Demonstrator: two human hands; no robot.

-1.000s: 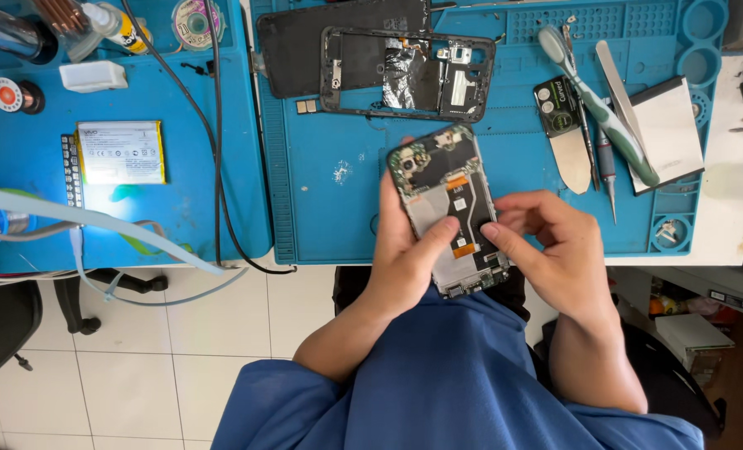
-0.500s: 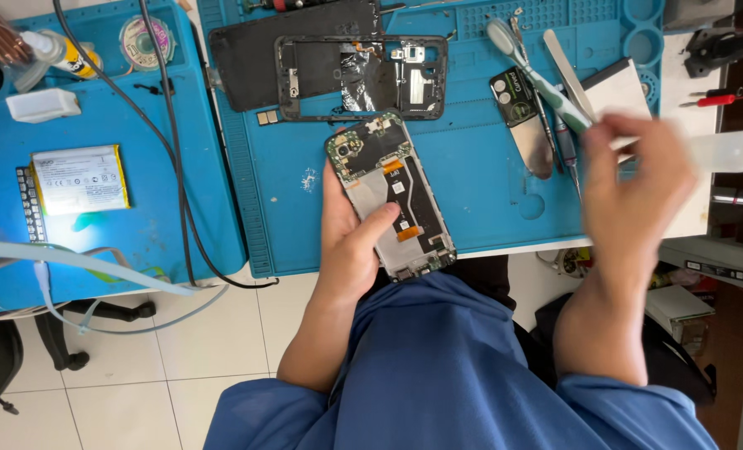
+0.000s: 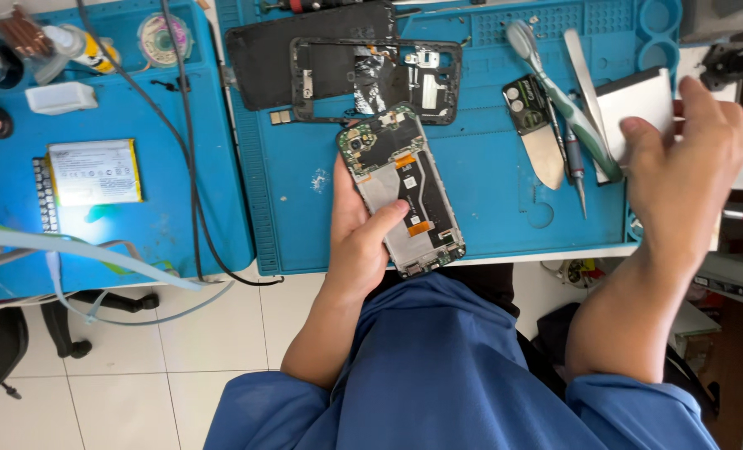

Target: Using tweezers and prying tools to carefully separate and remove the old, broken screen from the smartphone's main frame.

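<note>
The left hand (image 3: 363, 237) grips an opened phone (image 3: 400, 187) from beneath, fingers wrapped round its left edge and the thumb lying across the exposed innards, so the phone sits tilted above the near edge of the blue work mat (image 3: 488, 200) on the bench. Its back is off: dark circuit board at the top end, orange flex strips down the middle, bare metal frame below. The right hand (image 3: 688, 167) is out at the far right of the mat, fingers loosely spread and holding nothing that I can see, hovering beside a white rectangular block (image 3: 638, 100) and the long green-handled tool (image 3: 567, 100) that lies slanted next to it. A small spatula-like pry tool (image 3: 542, 146) rests just left of that. Further up the mat lie the black phone frame (image 3: 375, 79) and, overlapping it on the left, a dark back cover (image 3: 263, 54). On the second blue mat to the left sits a flat battery (image 3: 95, 171), with a black cable (image 3: 190, 158) running down between the two mats.
</note>
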